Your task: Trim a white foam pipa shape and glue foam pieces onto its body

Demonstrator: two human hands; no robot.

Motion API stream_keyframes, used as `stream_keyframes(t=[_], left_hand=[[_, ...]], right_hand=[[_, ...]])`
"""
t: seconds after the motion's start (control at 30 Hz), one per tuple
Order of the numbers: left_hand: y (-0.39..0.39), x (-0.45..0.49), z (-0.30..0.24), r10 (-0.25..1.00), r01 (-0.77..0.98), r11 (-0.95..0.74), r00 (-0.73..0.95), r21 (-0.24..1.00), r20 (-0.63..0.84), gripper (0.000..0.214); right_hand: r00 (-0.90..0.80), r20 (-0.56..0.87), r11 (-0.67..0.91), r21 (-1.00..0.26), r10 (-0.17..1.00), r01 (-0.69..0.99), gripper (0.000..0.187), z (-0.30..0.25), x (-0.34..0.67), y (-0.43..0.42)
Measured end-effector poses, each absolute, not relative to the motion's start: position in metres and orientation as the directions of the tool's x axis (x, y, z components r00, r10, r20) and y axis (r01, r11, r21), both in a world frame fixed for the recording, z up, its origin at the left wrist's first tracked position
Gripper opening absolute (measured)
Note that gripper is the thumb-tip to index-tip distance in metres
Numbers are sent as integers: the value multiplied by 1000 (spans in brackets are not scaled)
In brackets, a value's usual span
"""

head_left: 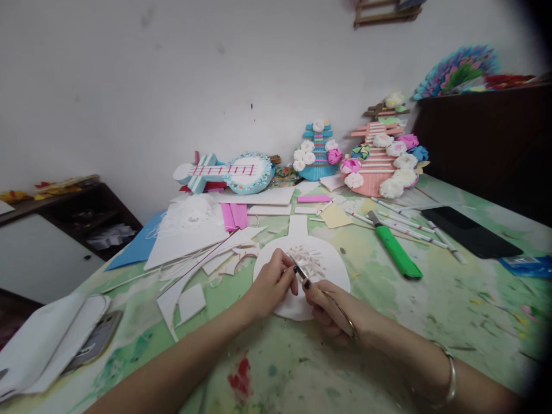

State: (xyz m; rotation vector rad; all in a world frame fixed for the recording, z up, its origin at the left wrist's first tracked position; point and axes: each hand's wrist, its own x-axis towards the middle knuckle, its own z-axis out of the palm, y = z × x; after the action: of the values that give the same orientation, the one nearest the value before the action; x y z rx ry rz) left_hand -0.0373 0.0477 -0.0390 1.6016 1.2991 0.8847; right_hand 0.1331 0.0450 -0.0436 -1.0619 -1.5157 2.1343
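Note:
A white foam cutout, round with a short neck, lies flat on the paint-stained table. Several small pale strips are laid in a cluster at its middle. My left hand rests on the cutout's near edge, fingers pinched together on something small that I cannot make out. My right hand is closed round thin metal tweezers, whose tip reaches up to the left fingers above the strips. A silver bangle sits on my right wrist.
A green utility knife, several white sticks and a black phone lie to the right. White foam scraps, pink sheets and a blue sheet lie left. Paper craft models stand along the wall. A dark cabinet stands right.

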Motion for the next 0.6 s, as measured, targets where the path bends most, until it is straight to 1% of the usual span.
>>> stream_keyframes(t=[0.13,0.27,0.37,0.43,0.47,0.5,0.53,0.57,0.6], left_hand=[[47,-38,-40,979,402,-111,201,909,31,15],[48,-39,-39,977,426,-135,208,895,49,13],[52,-45,-38,978,446,-177,179,877,106,11],[57,-52,-36,980,495,-199,99,846,173,9],[60,-56,-34,977,525,-201,43,827,210,9],[63,-60,-33,969,552,-200,-12,810,247,9],[67,-64,-31,958,571,-198,-61,797,282,9],[70,-68,-30,946,582,-200,-96,788,311,10],[73,-72,-29,937,590,-203,-114,781,330,10]], right_hand=[[-660,-422,-428,-889,622,165,35,-45,132,44],[-635,-468,-439,-872,615,217,35,-40,130,46],[-556,-501,-428,-864,663,267,37,-29,134,51],[-504,-478,-389,-878,719,278,41,-22,142,58],[-482,-439,-325,-895,758,304,43,-19,147,63],[-444,-383,-222,-901,810,373,46,-16,154,69],[-393,-288,-76,-877,873,474,46,-14,161,75],[-332,-180,61,-796,926,602,45,-12,168,83],[-256,-74,143,-667,964,731,41,-12,175,90]])
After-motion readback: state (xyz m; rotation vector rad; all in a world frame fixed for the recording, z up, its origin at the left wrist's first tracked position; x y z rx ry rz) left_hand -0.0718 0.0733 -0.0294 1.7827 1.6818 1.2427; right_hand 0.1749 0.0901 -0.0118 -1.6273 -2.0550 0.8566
